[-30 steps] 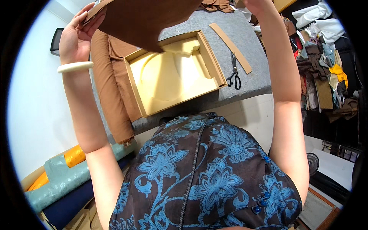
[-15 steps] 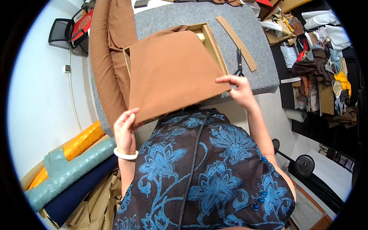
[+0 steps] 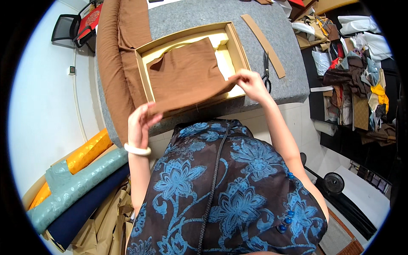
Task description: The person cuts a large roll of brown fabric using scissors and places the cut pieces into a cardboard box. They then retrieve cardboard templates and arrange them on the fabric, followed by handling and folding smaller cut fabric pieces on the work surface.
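Observation:
A piece of brown cloth (image 3: 182,68) lies partly inside the cardboard box (image 3: 233,34), over the pale yellow shaped lining (image 3: 225,57). Its near edge is raised along the box's front. At the left end of that edge, my left hand (image 3: 142,119) has curled fingers round the cloth. My right hand (image 3: 250,83) pinches the other end above the box's near right corner. Black scissors (image 3: 266,72) and a tan strip (image 3: 261,42) lie right of the box.
The grey felt-covered table (image 3: 282,85) holds a long brown fabric roll (image 3: 114,72). A chair (image 3: 66,29) stands at back left. Coloured rolls (image 3: 76,182) lean at lower left. Piled scraps and bags (image 3: 352,76) fill shelves at right. A black round object (image 3: 333,182) is lower right.
The cloth, held high a second ago, has come down over the box and now sags into it, uncovering the box's rim. Both hands have lowered, then risen slightly toward the box.

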`<move>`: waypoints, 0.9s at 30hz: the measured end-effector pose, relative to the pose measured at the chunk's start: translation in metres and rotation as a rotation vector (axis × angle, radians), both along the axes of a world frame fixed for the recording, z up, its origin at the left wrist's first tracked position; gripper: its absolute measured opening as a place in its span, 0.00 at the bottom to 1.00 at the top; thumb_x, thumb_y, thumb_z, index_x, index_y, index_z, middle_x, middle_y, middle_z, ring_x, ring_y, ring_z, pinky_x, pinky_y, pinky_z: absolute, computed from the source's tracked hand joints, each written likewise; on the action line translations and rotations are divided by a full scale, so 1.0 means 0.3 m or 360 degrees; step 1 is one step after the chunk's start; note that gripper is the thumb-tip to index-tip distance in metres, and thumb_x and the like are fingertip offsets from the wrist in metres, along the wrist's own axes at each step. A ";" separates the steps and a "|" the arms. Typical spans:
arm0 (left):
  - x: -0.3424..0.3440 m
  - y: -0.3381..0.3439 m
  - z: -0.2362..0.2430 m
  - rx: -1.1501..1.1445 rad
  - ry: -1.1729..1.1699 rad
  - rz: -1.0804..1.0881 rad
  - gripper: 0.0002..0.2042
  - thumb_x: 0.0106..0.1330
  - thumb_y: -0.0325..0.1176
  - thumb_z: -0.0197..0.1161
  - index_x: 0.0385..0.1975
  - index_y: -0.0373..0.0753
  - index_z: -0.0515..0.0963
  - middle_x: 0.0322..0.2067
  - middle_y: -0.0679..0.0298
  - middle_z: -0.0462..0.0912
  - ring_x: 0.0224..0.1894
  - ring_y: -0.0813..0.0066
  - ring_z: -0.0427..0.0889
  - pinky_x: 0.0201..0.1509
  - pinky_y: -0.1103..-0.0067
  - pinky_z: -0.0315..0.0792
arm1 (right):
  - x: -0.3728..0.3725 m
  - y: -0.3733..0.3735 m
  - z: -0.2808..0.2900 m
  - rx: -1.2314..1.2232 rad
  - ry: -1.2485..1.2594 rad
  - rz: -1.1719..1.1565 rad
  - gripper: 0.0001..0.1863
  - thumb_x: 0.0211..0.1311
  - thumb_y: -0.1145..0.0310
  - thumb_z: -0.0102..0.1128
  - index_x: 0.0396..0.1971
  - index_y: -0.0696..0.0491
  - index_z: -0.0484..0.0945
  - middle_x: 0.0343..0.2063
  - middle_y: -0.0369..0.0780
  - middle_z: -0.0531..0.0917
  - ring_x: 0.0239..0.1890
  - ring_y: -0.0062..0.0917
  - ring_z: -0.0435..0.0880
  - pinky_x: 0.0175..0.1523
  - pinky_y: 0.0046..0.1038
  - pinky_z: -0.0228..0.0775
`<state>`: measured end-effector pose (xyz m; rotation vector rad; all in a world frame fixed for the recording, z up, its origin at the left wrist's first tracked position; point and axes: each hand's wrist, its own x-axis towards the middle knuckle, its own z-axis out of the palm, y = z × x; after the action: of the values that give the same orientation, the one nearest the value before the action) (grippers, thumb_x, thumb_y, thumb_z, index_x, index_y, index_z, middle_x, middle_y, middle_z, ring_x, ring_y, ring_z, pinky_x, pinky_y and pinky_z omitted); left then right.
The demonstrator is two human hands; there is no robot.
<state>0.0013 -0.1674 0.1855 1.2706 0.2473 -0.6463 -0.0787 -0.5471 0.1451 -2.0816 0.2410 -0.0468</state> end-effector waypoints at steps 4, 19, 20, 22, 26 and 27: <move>0.239 -0.078 -0.130 -0.0105 0.0048 -0.0020 0.17 0.65 0.34 0.55 0.47 0.27 0.72 0.44 0.52 0.79 0.46 0.54 0.83 0.52 0.69 0.78 | 0.292 -0.052 -0.136 -0.0179 0.0121 -0.0151 0.12 0.54 0.64 0.69 0.33 0.56 0.82 0.28 0.39 0.84 0.31 0.20 0.81 0.39 0.26 0.73; 0.568 -0.254 -0.436 0.0328 0.0244 0.0337 0.16 0.59 0.25 0.55 0.46 0.23 0.69 0.39 0.50 0.76 0.38 0.58 0.84 0.38 0.72 0.84 | 0.619 -0.074 -0.405 -0.0680 -0.0007 -0.0476 0.17 0.46 0.58 0.75 0.31 0.53 0.81 0.30 0.37 0.83 0.37 0.28 0.83 0.45 0.31 0.74; 0.557 -0.260 -0.434 0.0331 0.0250 0.0324 0.18 0.59 0.26 0.55 0.48 0.24 0.67 0.40 0.49 0.77 0.37 0.58 0.84 0.37 0.73 0.84 | 0.626 -0.068 -0.408 -0.0697 -0.0029 -0.0494 0.18 0.45 0.59 0.76 0.32 0.53 0.81 0.30 0.37 0.83 0.37 0.28 0.83 0.45 0.31 0.74; 0.513 -0.282 -0.399 0.0524 0.0161 0.0320 0.26 0.59 0.28 0.57 0.58 0.28 0.61 0.37 0.51 0.78 0.36 0.61 0.84 0.32 0.76 0.82 | 0.629 -0.060 -0.398 -0.0444 0.0095 -0.0593 0.21 0.43 0.62 0.77 0.37 0.52 0.78 0.29 0.35 0.82 0.36 0.28 0.82 0.44 0.31 0.74; 0.415 -0.418 -0.321 0.1364 -0.1155 0.0044 0.33 0.51 0.32 0.66 0.59 0.36 0.63 0.33 0.55 0.77 0.36 0.62 0.80 0.45 0.70 0.75 | 0.621 -0.048 -0.356 -0.0094 0.0113 -0.0660 0.25 0.41 0.69 0.77 0.42 0.51 0.74 0.27 0.33 0.81 0.33 0.23 0.80 0.41 0.29 0.74; 0.418 -0.468 -0.303 0.1204 -0.1418 -0.0067 0.32 0.50 0.33 0.67 0.58 0.37 0.65 0.42 0.53 0.74 0.45 0.61 0.76 0.50 0.67 0.73 | 0.612 -0.042 -0.345 -0.0063 -0.0028 -0.0613 0.25 0.42 0.70 0.76 0.41 0.51 0.74 0.26 0.33 0.81 0.32 0.22 0.80 0.40 0.28 0.73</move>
<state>0.1266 -0.3079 0.0947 2.1641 -0.3122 0.0578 0.1050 -0.5596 0.0415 -2.0457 0.6313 -0.3043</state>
